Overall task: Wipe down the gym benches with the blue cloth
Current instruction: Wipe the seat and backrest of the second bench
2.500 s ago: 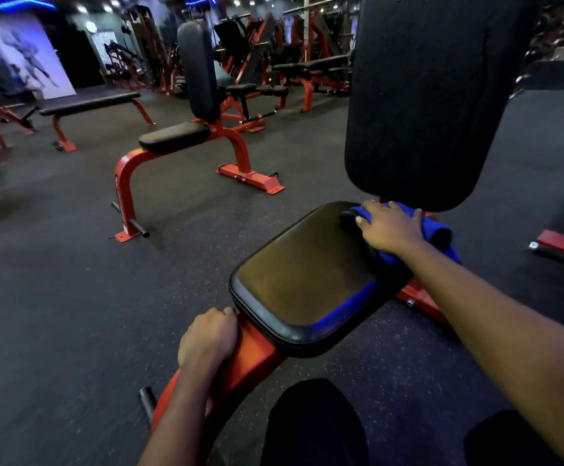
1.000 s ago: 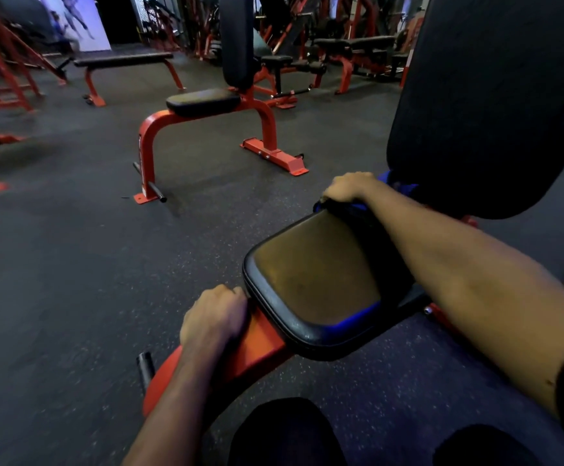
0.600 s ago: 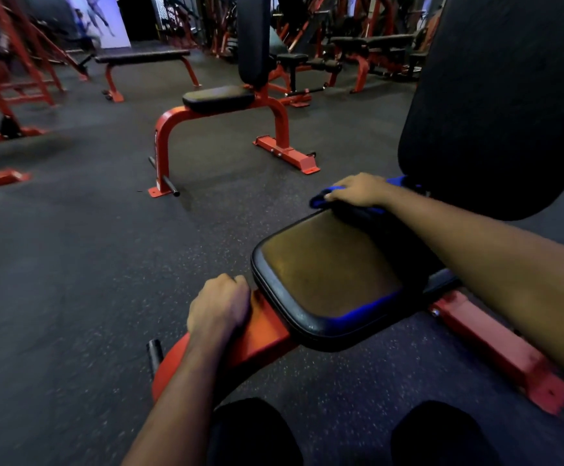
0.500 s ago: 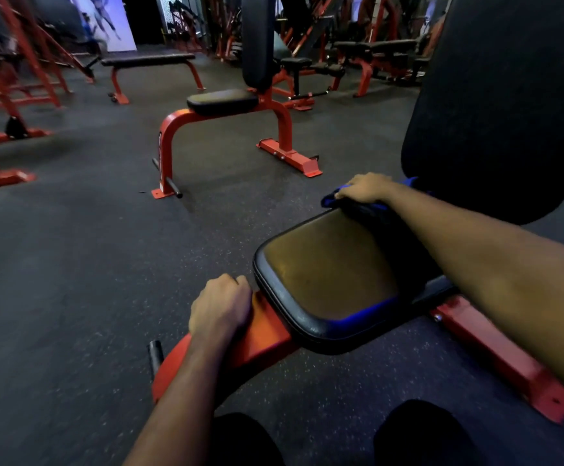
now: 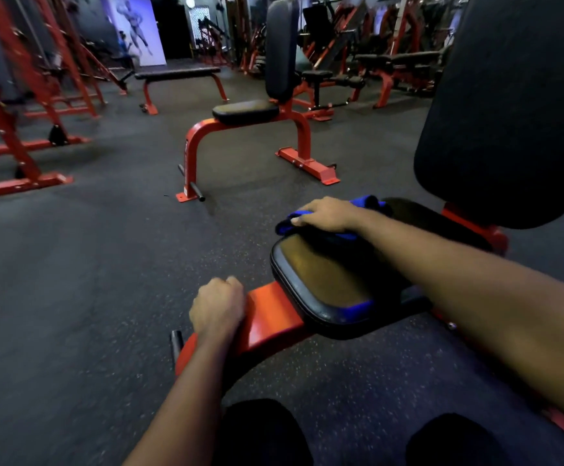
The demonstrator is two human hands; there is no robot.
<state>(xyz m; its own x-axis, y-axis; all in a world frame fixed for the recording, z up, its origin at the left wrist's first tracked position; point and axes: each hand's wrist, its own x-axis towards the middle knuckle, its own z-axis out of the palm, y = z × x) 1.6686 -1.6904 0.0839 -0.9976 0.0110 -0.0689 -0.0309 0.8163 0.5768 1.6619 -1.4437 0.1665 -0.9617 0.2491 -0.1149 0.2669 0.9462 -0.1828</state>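
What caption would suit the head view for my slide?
Right hand presses the blue cloth on the bench seat pad while the left hand holds the red frame.

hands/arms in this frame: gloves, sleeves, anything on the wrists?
No gloves on the left hand or the right hand, and no ring, watch or band shows on either. The left forearm and the right forearm are uncovered right to the frame edge, so no sleeve is in view. No markings show, though the picture is soft, so small details could be missed.
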